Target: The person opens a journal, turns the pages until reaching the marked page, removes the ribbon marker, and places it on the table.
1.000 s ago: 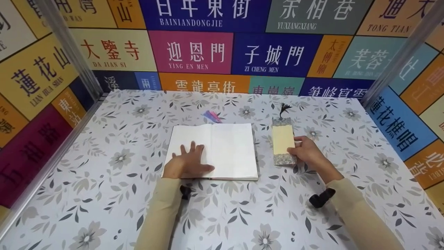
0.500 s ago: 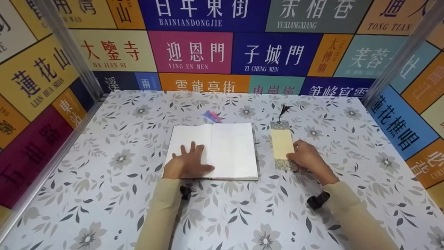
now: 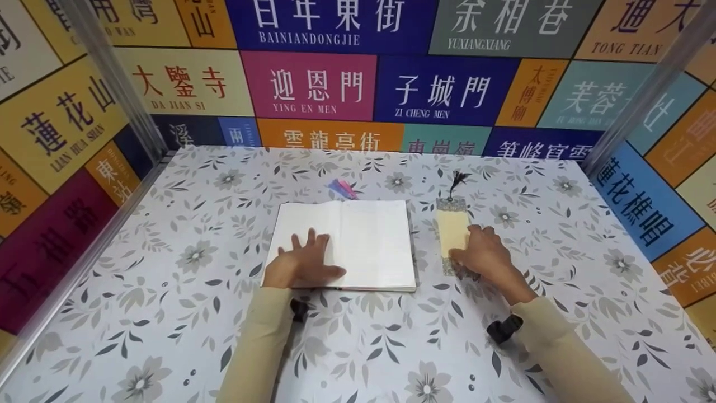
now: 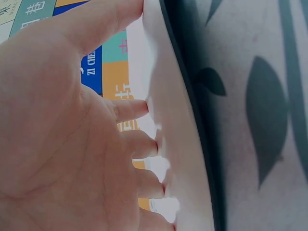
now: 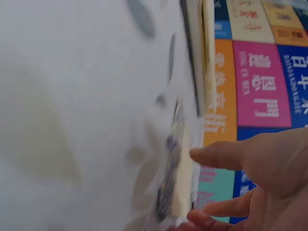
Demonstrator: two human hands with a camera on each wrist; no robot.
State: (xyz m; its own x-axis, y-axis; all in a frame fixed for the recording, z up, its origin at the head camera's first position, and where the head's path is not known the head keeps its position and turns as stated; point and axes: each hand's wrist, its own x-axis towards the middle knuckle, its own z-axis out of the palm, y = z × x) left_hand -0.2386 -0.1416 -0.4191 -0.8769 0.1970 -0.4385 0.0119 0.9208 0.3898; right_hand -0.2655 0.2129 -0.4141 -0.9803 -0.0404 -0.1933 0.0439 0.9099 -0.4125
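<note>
Over the last second the right hand has been sliding toward the book along the near end of the bookmark. The bookmark has been shifting with it, a little left and nearer to the open notebook. Its black tassel is trailing at the far end. Judged from this, the strip is being dragged or gathered up at the near end, on its way toward the open pages; it is not yet lifted clear, as far as the head view shows.

Fingers, right: they are curling over the bookmark's near end, with the thumb reaching across its cream face. The right wrist view is blurring with motion, so whether this is a firm pinch or only a pressing touch I cannot tell.

Fingers, left: the left hand is lying flat, fingers straight and spread, pressing down on the left page near the lower edge. It has not been moving across the three views. In the left wrist view the fingertips are touching the white paper.

The bookmark is lying on the floral tablecloth, just beside the notebook's right edge, apart from it by a narrow strip of cloth.

Containers: none in view. A pink and blue ribbon is sticking out beyond the notebook's far edge.
</note>
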